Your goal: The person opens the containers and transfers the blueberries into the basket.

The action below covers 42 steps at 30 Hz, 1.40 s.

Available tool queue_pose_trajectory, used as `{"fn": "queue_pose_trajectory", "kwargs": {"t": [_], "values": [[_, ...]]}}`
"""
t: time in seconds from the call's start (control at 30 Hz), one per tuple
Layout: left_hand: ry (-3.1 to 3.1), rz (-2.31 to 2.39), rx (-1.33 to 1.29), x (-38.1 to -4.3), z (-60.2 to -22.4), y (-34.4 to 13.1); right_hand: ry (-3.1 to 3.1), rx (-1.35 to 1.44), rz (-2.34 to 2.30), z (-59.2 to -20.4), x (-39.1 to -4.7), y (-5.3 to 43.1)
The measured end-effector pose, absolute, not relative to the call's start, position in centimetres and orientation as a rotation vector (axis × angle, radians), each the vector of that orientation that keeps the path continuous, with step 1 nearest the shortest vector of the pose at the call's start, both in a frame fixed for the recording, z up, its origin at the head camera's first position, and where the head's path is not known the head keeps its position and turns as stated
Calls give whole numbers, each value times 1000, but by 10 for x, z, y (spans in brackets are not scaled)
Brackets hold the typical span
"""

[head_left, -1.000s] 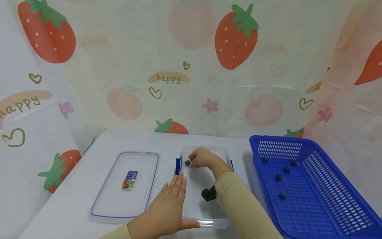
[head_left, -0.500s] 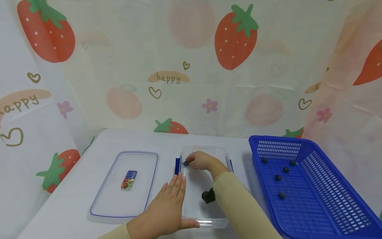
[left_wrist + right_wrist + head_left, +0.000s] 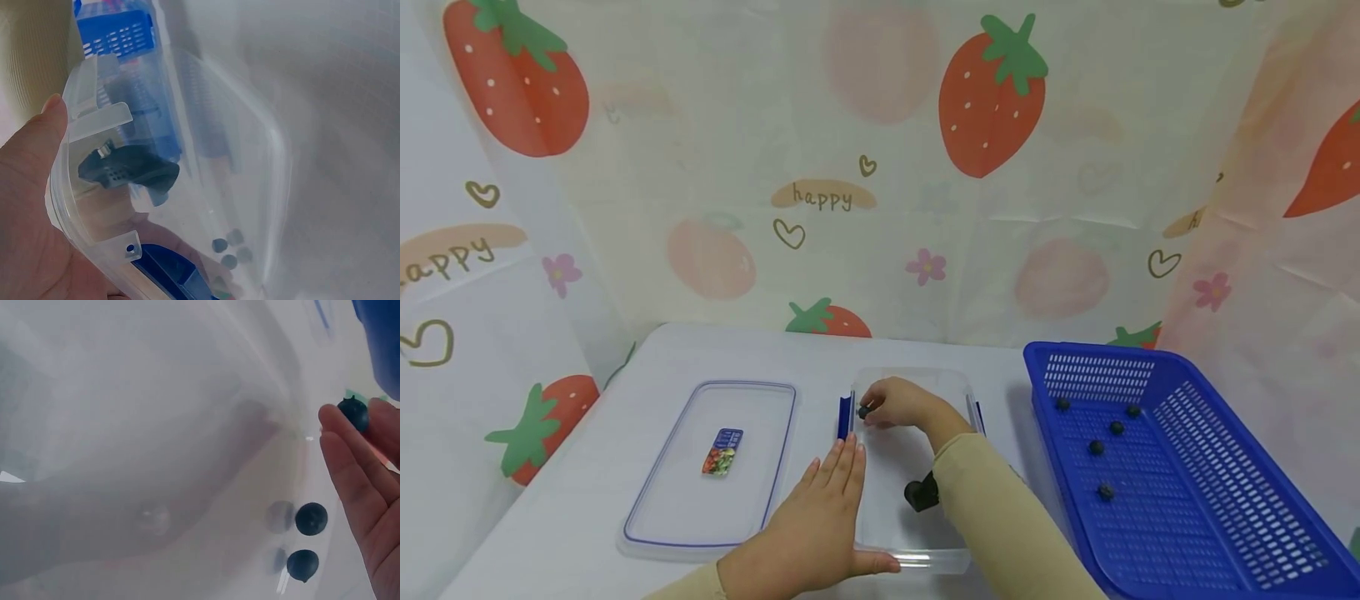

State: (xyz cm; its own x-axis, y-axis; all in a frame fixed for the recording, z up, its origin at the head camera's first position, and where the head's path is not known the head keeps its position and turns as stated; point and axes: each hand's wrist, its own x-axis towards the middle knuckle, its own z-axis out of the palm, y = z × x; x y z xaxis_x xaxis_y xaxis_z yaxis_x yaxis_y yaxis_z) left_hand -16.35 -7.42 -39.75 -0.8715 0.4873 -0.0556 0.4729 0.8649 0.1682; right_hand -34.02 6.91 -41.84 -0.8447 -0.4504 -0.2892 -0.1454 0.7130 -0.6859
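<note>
My right hand (image 3: 897, 403) reaches into a clear plastic container (image 3: 917, 557) and pinches a blueberry (image 3: 354, 414) between thumb and fingertips, close to the left wall. Just below that hand in the right wrist view, one blueberry (image 3: 311, 519) and another blueberry (image 3: 303, 565) lie on the container floor; my hand hides them in the head view. My left hand (image 3: 820, 508) rests along the container's left side with straight fingers, its thumb on the near rim. The thumb (image 3: 39, 134) also shows against the rim in the left wrist view.
A blue perforated basket (image 3: 1232, 550) with several blueberries (image 3: 1097, 447) stands at the right. Left of the container lies its clear lid (image 3: 662, 512) with a label (image 3: 722, 452). Blue clips (image 3: 845, 417) fold out from the container's sides. A patterned curtain (image 3: 880, 167) surrounds the table.
My right hand has shifted slightly left and down in the head view, carrying the blueberry along the container's left wall. My left hand has stayed in place.
</note>
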Motion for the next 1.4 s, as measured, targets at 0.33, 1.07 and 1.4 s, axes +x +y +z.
{"fn": "queue_pose_trajectory", "kwargs": {"t": [0.33,1.07,1.4], "values": [[2948,225,772,-165,-401,-75,2360,-444,-1151,-410,-339,70],[2924,227,725,-165,-398,-72,2359,-561,-1281,-341,-340,134],[2920,227,733,-164,-396,-72,2322,-633,-1365,-316,-330,175]]}}
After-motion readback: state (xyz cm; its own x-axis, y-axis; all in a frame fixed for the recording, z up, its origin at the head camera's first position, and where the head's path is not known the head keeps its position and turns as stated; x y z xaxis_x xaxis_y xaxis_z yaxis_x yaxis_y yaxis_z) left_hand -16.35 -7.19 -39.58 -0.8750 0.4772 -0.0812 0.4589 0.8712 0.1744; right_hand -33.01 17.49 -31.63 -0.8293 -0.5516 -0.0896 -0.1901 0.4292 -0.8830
